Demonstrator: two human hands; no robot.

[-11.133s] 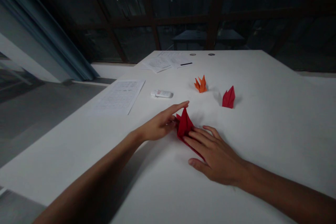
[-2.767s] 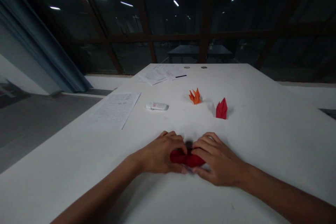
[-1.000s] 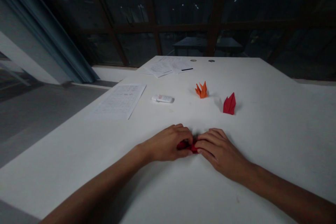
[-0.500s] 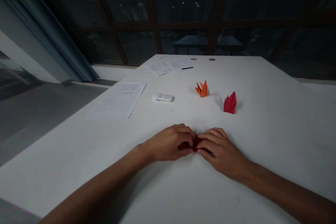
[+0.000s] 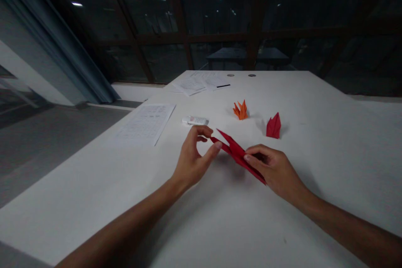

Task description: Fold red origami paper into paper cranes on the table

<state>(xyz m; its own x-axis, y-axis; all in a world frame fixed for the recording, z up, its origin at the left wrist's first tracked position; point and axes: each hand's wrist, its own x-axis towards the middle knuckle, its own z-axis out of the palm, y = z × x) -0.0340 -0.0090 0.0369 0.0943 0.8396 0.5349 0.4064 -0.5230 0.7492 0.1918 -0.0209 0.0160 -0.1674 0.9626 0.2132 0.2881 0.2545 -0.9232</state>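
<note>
A long, pointed piece of folded red paper point(image 5: 236, 153) is held slanting above the white table between my two hands. My left hand point(image 5: 195, 155) pinches a thin point at its upper left end between thumb and forefinger. On its right side, my right hand point(image 5: 272, 167) grips the paper between thumb and fingers, with the lower right tip sticking out below them. Past my hands stand an orange folded paper figure point(image 5: 240, 110) with several points and a separate red folded paper figure point(image 5: 274, 126).
A white plastic item with printing point(image 5: 195, 120) lies beyond my left hand. Written sheets point(image 5: 146, 124) are at the left, and more papers point(image 5: 195, 83) with a black pen point(image 5: 223, 86) lie farther back. Two small round discs sit near the far table edge point(image 5: 279, 72).
The red paper was mostly hidden under my fingers near the tabletop; now it is raised and shows its long shape. My left hand has moved up and left, my right hand slightly right.
</note>
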